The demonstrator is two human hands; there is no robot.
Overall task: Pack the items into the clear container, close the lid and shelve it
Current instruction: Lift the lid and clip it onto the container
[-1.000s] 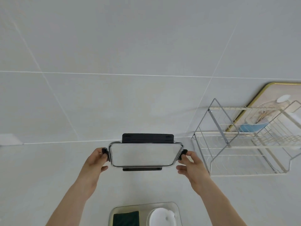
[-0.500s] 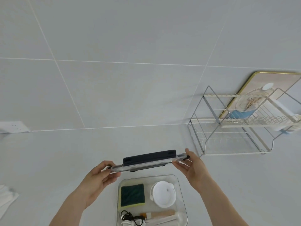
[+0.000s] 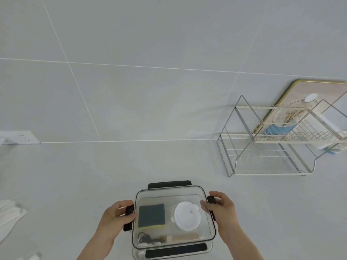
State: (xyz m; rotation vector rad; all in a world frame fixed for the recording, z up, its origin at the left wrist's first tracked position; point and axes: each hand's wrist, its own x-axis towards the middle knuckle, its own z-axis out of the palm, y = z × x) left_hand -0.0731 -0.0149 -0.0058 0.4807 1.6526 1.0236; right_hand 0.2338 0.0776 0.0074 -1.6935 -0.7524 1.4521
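Note:
The clear container (image 3: 210, 249) stands on the white counter near the bottom middle. A clear lid (image 3: 169, 192) with black clips lies flat over it. My left hand (image 3: 114, 219) grips the lid's left black clip. My right hand (image 3: 222, 209) holds its right clip. Through the lid I see a green and yellow sponge (image 3: 151, 215), a round white cap (image 3: 186, 215), a wooden-handled brush (image 3: 183, 237) and a black cord (image 3: 145, 239).
A two-tier wire rack (image 3: 266, 145) stands at the right against the tiled wall, with a clear jar (image 3: 285, 117) on its upper shelf. A gold-framed board (image 3: 323, 91) leans behind it. A white cloth (image 3: 9, 216) lies at the left. A wall socket (image 3: 22, 136) sits far left.
Both hands have brought the lid down from upright in front of me to flat on top of the container. The view has tilted downward.

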